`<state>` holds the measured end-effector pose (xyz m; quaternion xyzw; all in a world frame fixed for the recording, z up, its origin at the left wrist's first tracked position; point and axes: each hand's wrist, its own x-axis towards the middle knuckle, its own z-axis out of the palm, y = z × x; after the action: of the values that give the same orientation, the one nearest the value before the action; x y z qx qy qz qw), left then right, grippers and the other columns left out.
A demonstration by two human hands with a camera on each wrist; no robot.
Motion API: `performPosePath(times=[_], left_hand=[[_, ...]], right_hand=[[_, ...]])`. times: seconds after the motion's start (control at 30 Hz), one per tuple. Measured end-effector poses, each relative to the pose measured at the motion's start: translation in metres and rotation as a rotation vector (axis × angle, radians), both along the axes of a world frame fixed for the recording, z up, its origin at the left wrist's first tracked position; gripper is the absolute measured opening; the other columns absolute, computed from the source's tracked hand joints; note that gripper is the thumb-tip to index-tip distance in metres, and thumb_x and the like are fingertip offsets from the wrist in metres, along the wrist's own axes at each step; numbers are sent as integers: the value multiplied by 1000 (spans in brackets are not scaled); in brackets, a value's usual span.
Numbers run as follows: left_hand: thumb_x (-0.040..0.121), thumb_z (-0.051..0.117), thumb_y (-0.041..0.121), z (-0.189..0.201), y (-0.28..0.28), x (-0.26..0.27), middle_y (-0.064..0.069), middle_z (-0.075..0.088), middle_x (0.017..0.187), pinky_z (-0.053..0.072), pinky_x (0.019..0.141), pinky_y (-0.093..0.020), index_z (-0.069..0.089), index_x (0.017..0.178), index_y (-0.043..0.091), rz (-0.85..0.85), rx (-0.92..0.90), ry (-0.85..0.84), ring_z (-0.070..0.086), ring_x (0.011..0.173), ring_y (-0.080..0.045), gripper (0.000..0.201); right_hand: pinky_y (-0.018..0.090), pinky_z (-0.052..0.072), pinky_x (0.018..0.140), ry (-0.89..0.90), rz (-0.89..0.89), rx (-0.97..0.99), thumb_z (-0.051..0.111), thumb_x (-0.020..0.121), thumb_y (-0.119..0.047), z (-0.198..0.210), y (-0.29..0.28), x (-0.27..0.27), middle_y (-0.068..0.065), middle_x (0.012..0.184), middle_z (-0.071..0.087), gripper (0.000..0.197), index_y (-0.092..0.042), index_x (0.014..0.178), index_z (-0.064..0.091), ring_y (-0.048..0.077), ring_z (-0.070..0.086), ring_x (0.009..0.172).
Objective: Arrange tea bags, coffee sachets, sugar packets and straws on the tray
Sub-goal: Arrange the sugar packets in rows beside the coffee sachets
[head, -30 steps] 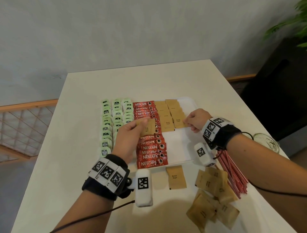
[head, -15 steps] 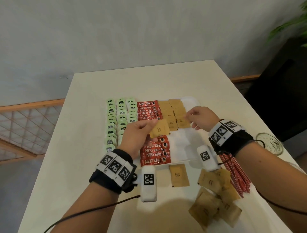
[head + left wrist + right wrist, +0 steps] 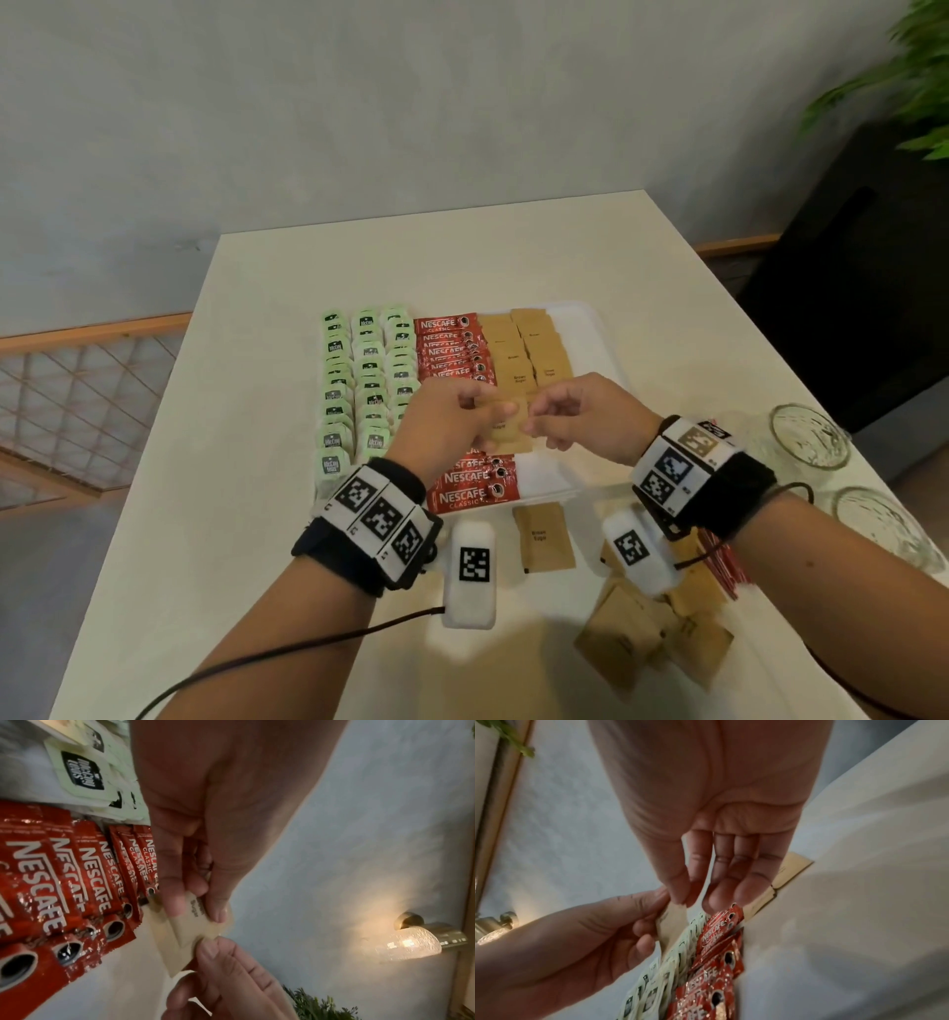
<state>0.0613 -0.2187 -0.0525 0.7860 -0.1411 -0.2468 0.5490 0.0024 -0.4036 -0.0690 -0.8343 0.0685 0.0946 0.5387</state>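
We are holding one brown sugar packet above the white tray, our left hand pinching it between thumb and fingers while our right hand is pinching its opposite edge. Below it, green tea bags, red Nescafé sachets and two columns of sugar packets are lying in rows on the tray. Loose sugar packets and red-striped straws are lying on the table by our right wrist.
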Motion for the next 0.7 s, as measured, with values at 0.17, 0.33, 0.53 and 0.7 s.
performPosePath(times=[0.17,0.33,0.53,0.7], left_hand=[[89,69,11,1,-3,2,-6,72,79,59,60,-23,72,109,10,66,-99,51,61,56,-7,21],[91,66,17,7,4,7,10,74,86,51,59,-19,76,98,25,173,-104,-15,61,67,3,14],[91,63,10,8,19,12,-4,74,88,47,57,-20,75,98,25,241,-160,33,52,64,-9,20],[95,59,10,3,28,15,4,74,81,49,55,-12,73,106,20,255,-178,64,56,54,4,21]], right_hand=[[21,51,60,-25,-120,89,70,87,-13,-7,-2,1,1,68,64,8,-10,80,67,8,60,58],[28,53,62,77,-302,-10,66,90,-12,-26,-20,15,5,67,63,11,-9,80,65,15,60,60],[26,56,58,176,-428,-14,66,90,-10,-34,-24,24,10,68,64,7,-4,87,68,16,59,57],[21,50,54,227,-419,-136,69,88,-20,-29,-17,29,6,69,66,9,-11,89,69,14,59,56]])
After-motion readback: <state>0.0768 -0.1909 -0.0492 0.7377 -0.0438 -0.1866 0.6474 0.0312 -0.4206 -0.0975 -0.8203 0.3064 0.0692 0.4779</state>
